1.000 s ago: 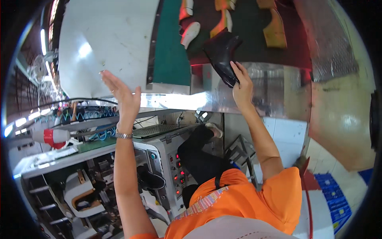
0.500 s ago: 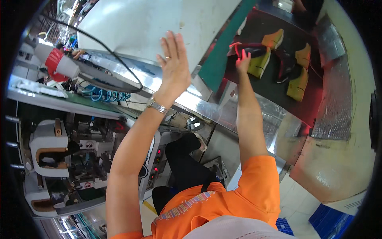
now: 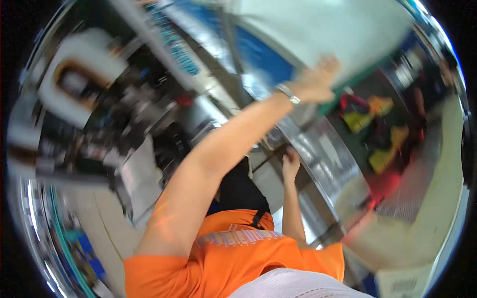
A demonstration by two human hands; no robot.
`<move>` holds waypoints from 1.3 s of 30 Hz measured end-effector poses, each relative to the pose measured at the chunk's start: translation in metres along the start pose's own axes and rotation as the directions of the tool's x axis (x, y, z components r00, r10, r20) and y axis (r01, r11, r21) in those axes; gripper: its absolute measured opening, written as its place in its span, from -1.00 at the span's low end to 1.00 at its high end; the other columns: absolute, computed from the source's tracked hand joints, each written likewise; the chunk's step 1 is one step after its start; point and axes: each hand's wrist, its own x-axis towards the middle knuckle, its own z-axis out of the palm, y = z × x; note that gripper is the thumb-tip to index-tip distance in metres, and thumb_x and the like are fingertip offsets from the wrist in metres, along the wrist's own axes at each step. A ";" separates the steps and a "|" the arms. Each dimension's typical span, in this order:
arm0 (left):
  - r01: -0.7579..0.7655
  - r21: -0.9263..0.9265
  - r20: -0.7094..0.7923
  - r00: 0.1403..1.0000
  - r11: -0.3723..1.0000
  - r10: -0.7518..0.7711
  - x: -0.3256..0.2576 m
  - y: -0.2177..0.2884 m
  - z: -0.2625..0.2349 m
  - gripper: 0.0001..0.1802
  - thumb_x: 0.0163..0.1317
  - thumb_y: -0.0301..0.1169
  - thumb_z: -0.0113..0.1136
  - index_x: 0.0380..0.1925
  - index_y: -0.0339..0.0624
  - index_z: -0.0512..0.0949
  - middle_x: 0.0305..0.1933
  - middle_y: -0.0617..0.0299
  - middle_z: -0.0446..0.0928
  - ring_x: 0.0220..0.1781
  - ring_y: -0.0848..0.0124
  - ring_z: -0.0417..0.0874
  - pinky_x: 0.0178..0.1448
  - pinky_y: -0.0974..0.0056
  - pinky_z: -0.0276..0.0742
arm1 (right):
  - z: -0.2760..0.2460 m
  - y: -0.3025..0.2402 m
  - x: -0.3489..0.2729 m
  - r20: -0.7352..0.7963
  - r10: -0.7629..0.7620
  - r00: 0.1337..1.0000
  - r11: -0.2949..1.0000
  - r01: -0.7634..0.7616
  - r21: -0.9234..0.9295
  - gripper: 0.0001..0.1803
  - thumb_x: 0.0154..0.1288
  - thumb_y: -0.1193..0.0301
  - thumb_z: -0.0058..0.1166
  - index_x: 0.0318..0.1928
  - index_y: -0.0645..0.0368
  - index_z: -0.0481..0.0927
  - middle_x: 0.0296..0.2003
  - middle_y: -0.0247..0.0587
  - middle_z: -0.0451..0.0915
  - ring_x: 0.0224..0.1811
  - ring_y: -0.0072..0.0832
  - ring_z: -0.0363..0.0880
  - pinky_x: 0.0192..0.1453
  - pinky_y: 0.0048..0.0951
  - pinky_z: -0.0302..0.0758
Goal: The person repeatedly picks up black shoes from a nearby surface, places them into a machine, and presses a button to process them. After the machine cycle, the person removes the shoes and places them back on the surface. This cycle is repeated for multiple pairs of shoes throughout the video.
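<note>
My left hand [image 3: 315, 82], with a metal-banded watch [image 3: 288, 94] on its wrist, lies at the edge of a pale metal panel [image 3: 318, 30]. Its fingers are blurred but look stretched out, and nothing shows in them. Lower down, my right hand [image 3: 291, 161] is beside the shiny metal edge of a conveyor. Motion smears its fingers, and no object shows clearly in it. On the dark belt [image 3: 358, 141] lie yellow foot-shaped pieces [image 3: 390, 151], like shoe lasts, and dark and red shoe parts [image 3: 354, 103]. Both hands are apart from these.
A machine with white curved housings [image 3: 74, 74] stands at the left. A coiled blue hose [image 3: 174, 42] runs near the upper left. Cream side walling [image 3: 442, 144] borders the belt at the right. A pale sheet-like thing [image 3: 141, 171] is left of my left arm.
The view has swung left. My right hand has drawn back from the shoe parts on the belt. My left hand has moved right along the pale panel.
</note>
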 end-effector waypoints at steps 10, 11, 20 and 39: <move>0.375 -0.872 0.310 0.920 0.314 -0.238 -0.297 0.039 -0.129 -0.59 0.20 -0.53 -0.02 0.09 -0.26 0.29 -0.04 0.12 0.48 0.00 0.41 0.49 0.12 0.31 0.37 | 0.060 -0.198 -0.008 0.539 -0.257 0.803 0.958 0.137 0.252 -0.78 0.12 0.59 -0.01 -0.17 0.34 0.51 -0.25 -0.22 0.54 -0.15 -0.50 0.49 -0.02 -0.53 0.38; 0.379 -0.854 0.252 0.901 0.357 -0.354 -0.322 0.035 -0.142 -0.60 0.21 -0.53 -0.03 0.08 -0.26 0.30 -0.08 0.13 0.50 -0.02 0.43 0.49 0.10 0.33 0.39 | 0.072 -0.230 -0.004 0.522 -0.342 0.781 0.934 0.225 0.276 -0.79 0.13 0.58 0.00 -0.18 0.33 0.51 -0.24 -0.23 0.54 -0.14 -0.50 0.48 -0.02 -0.54 0.38; 0.385 -0.811 -0.191 0.538 0.440 -0.821 -0.402 0.026 -0.210 -0.71 0.17 -0.53 0.01 -0.06 -0.25 0.41 -0.21 0.20 0.52 -0.13 0.52 0.50 -0.02 0.45 0.40 | 0.181 -0.488 -0.030 0.211 -0.916 0.341 0.401 0.766 0.502 -0.86 0.02 0.63 0.07 -0.33 0.27 0.58 -0.38 -0.18 0.53 -0.36 -0.50 0.49 -0.28 -0.56 0.41; 0.423 -0.153 -0.856 0.395 0.893 -0.334 -0.359 0.056 -0.239 -0.38 -0.03 -0.45 0.23 0.07 -0.28 0.24 0.24 -0.05 0.14 0.27 0.13 0.16 0.30 0.18 0.05 | 0.164 -0.545 -0.075 0.015 -0.949 -0.314 -0.306 0.935 0.177 -0.78 -0.19 0.56 0.11 -0.40 0.13 0.55 -0.44 -0.36 0.50 -0.46 -0.43 0.46 -0.32 -0.44 0.28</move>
